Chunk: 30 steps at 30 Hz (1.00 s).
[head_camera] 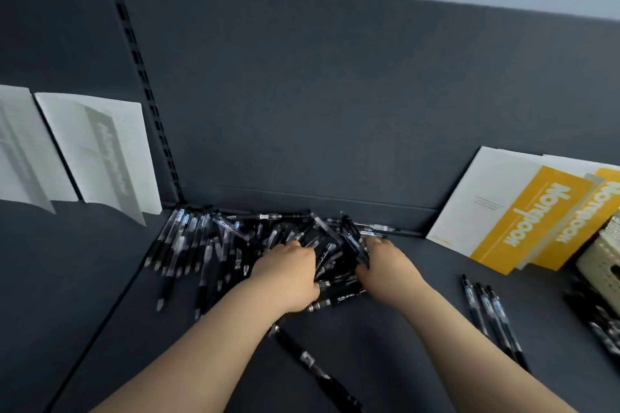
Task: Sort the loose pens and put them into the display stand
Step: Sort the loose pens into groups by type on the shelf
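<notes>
both hands are down in the pile of pens (235, 245) at the foot of the back panel (335, 94); left hand (288, 278) fingers curl round a few, right hand (385, 261) fingers are buried, can't tell their grip; I'd gather same-facing ones before lifting; the leftmost pens run lengthwise toward the panel, tips seemingly away from it; the middle's a jumble

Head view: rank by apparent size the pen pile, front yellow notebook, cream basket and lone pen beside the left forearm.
1. pen pile
2. front yellow notebook
Unranked: cream basket and lone pen; the frame edge cuts off the basket, the pen lies nearer the camera.
</notes>
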### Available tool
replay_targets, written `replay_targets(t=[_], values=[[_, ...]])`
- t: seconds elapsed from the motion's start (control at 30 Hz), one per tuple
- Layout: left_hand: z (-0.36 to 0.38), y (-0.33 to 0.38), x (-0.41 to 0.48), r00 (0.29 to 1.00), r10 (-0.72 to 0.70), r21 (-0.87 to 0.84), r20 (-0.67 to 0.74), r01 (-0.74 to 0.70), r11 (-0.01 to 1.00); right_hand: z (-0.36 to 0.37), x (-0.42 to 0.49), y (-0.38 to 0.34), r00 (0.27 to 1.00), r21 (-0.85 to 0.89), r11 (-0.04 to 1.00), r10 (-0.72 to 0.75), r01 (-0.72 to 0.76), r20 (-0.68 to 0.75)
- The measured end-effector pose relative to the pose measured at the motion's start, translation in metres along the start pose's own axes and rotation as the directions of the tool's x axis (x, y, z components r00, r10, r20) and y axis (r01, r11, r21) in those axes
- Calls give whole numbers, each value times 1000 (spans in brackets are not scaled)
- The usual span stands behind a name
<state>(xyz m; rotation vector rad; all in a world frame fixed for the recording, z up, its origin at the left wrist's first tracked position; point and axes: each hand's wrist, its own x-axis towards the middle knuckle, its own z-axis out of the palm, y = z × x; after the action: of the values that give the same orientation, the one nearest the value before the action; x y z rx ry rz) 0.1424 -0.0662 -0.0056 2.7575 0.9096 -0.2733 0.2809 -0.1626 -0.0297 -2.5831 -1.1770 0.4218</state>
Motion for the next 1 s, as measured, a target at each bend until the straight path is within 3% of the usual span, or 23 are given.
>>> replay_targets(t=[0.13,0.2,0.3,0.43,0.5,0.57,0.6,0.63,0.7,0.87,1.0], values=[[2,2,1,1000,18,66,13,-19,998,-12,-8,1,999,170,985,5,4,-51],[5,0,0,1000,10,46,19,-11,999,-15,-15,4,998,366,930,56,-37,-41],[2,-11,-3,1000,-8,-25,2,8,1000,-14,-29,6,992,716,690,123,-110,34],[-4,-30,-11,996,-56,-312,69,75,947,-10,-43,1,981,925,334,130,-182,146],[-5,-35,-17,993,-78,-613,89,116,781,-9,-49,-4,975,966,153,114,-208,192],[-7,-33,-27,989,-71,-895,128,146,421,-7,-57,-10,976,978,18,75,-208,206],[-5,-30,-29,986,-65,-954,156,167,250,-6,-60,-13,978,980,-19,53,-200,201],[-1,-27,-31,982,-60,-975,178,184,127,-4,-63,-17,981,981,-37,34,-189,190],[7,-18,-35,982,-41,-982,185,186,11,-1,-70,-25,987,986,-30,2,-162,162],[16,6,-47,986,-12,-976,168,165,-144,5,-85,-43,991,993,12,-65,-116,117],[20,19,-55,989,-8,-968,150,145,-206,15,-91,-43,998,984,167,21,-65,62]])
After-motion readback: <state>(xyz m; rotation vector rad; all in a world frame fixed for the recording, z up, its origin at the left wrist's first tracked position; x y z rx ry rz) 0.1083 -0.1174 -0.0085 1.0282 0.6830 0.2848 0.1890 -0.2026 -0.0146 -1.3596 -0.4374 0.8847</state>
